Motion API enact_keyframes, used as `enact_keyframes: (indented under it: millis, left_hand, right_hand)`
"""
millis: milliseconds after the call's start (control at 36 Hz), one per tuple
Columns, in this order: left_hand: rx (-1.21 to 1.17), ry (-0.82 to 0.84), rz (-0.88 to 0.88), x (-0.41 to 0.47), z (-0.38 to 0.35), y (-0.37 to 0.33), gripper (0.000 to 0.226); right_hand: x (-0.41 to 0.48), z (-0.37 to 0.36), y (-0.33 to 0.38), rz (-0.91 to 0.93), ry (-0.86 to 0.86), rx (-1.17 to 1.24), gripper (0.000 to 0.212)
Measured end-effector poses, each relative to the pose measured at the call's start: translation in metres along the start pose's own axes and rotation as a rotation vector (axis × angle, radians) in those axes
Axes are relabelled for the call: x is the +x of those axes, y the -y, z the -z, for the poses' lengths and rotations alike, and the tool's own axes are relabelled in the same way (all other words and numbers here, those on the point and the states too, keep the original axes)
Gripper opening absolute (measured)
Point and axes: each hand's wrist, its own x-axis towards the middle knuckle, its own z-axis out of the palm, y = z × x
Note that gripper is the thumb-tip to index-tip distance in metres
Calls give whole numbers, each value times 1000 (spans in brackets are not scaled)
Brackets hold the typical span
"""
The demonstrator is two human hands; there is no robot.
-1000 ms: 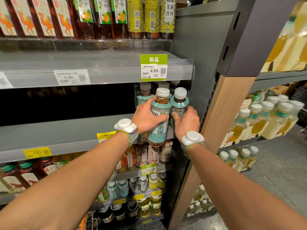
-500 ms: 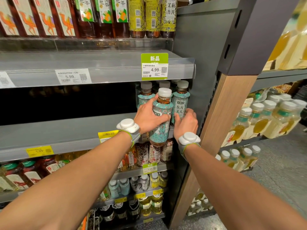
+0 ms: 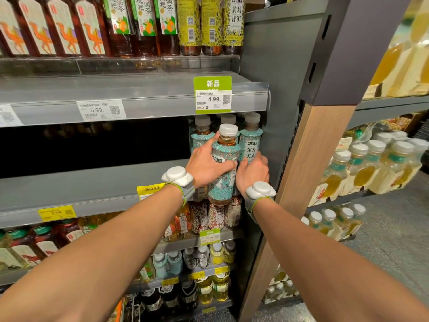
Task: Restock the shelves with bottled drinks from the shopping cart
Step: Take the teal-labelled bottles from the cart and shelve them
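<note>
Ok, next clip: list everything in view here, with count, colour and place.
front bottle: one, teal label, white cap, held before the middle shelf
right bottle: one, teal, shelf's right end
rear bottles: at least two, teal, behind those
middle shelf: one, grey, centre
top-shelf bottles: about ten, brown tea, above
green tag: one, upper shelf edge
pale drinks: many, yellow, right rack
wrist trackers: two, white, on wrists
left hand: grips front bottle
right hand: grips right bottle

Bright, even light from above; black shadow fills the middle shelf (image 3: 92,182). Edges bend wide-angle; right-edge bottles (image 3: 404,49) blur.
</note>
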Motion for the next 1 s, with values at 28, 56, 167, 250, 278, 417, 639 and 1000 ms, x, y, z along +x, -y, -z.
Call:
enact_keyframes:
  millis: [28, 56, 167, 250, 278, 417, 639, 1000]
  left_hand:
    - [0, -3, 3, 0, 0, -1, 82]
    - [-2, -13, 7, -1, 0, -1, 84]
    - [-45, -53, 7, -3, 0, -3, 86]
    - [-104, -94, -9, -6, -1, -6, 77]
    - [-127, -104, -14, -8, -1, -8, 70]
    - [-195, -137, 25, -11, -2, -14, 72]
    - [-253, -206, 141, -12, -5, -27, 75]
    - [-396, -141, 175, -19, 1, -30, 72]
  right_hand:
    - [0, 0, 0, -8, 7, 10, 42]
    - [0, 1, 0, -20, 14, 19, 42]
    - [-2, 3, -2, -40, -31, 66, 32]
    - [-5, 9, -2, 71, -98, 191, 22]
    - [-6, 11, -3, 114, -79, 255, 23]
    - [-15, 26, -12, 337, 57, 433, 27]
    - [-27, 31, -12, 496, 320, 243, 74]
    - [-28, 32, -18, 357, 376, 291, 83]
